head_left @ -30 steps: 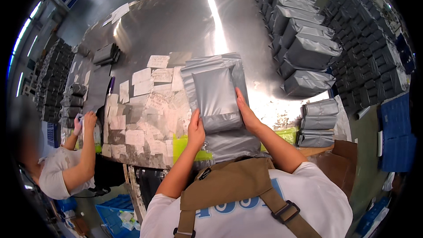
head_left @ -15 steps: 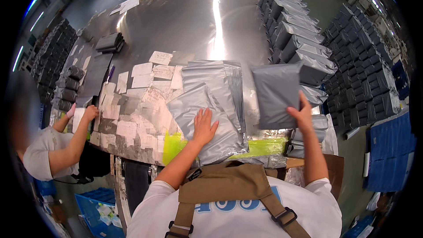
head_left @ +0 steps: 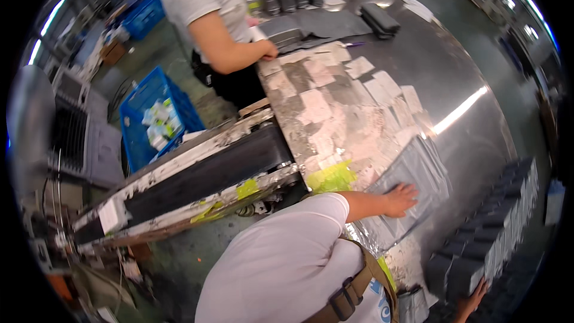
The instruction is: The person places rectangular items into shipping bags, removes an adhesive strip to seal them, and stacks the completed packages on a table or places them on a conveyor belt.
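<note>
My left hand (head_left: 402,199) lies flat, fingers spread, on a stack of silver-grey plastic mailing bags (head_left: 427,170) on the metal table (head_left: 472,93). At the lower right, my right hand (head_left: 475,300) has its fingers against the side of a grey plastic-wrapped package (head_left: 463,275). This package stands at the near end of a long row of similar grey packages (head_left: 501,212). Much of the right hand is cut off by the dark rim of the picture, and its thumb is hard to make out.
Paper labels (head_left: 314,106) cover part of the table, with yellow-green tape (head_left: 332,176) at its edge. A black conveyor belt (head_left: 197,176) runs off to the left. Behind it are a blue crate (head_left: 134,143) and a co-worker (head_left: 209,18). Dark folded bags (head_left: 379,20) lie farther back.
My view has swung left, bringing the conveyor and crate into sight. My right hand has carried the grey package to the row's near end. My left hand stays on the bag stack.
</note>
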Available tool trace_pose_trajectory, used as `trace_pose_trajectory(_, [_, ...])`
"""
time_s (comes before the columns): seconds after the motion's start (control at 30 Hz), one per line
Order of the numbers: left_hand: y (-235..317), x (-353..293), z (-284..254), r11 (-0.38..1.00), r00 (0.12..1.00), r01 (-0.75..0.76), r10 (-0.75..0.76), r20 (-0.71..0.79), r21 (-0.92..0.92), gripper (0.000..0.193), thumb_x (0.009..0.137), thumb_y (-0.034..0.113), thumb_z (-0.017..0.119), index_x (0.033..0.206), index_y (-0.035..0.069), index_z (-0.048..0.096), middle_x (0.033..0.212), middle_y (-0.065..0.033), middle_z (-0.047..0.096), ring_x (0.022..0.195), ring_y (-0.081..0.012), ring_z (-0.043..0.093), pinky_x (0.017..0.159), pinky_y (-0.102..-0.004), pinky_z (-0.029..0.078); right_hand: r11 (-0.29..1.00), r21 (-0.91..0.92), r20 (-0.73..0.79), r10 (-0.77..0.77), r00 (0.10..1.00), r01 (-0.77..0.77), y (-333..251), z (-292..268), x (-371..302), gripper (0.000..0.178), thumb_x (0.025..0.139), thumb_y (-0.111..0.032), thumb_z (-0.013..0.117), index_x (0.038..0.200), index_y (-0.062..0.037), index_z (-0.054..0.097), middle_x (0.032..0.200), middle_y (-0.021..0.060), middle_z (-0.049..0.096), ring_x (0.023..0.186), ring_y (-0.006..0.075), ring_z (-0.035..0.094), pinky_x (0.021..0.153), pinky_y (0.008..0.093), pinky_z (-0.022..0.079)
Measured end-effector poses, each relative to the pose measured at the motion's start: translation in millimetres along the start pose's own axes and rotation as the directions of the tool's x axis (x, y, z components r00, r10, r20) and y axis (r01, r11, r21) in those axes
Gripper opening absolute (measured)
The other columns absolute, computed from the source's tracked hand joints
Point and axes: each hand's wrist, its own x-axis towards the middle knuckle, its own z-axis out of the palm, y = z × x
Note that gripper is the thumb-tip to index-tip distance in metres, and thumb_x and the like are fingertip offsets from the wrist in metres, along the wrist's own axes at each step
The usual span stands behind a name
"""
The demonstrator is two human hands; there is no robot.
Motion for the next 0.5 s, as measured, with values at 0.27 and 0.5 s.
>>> trace_pose_trajectory(0.27, [-43, -123, -30, 0.974, 0.785, 0.079, -0.192, -0.589, -0.212, 0.052, 0.084, 0.014, 0.063, 0.134, 0.005, 0.050, 0.141, -0.0187, 0.043, 0.134, -0.0403, 0.036, 0.109, -0.0533, 0.030, 0.990, 0.116, -0.434, -0.016, 0.901, 0.074, -101, -36, 27, 0.078, 0.084, -0.052, 0.069, 0.146, -0.0144, 0.041, 0.150, 0.0184, 0.036, 0.129, 0.0452, 0.044, 0.095, 0.0616, 0.042])
trace_pose_trajectory(0.5, [-111, -373, -159, 0.785, 0.413, 0.611, -0.429, -0.803, -0.105, 0.040, 0.080, -0.008, 0.050, 0.117, 0.001, 0.060, 0.120, -0.0194, 0.060, 0.114, -0.0386, 0.055, 0.100, -0.0445, 0.044, 0.626, 0.679, -0.210, -0.335, 0.918, 0.384, -370, 46, 18, 0.048, 0.084, -0.007, 0.066, 0.129, 0.0020, 0.053, 0.133, 0.0231, 0.052, 0.123, 0.0409, 0.048, 0.106, 0.0479, 0.036])
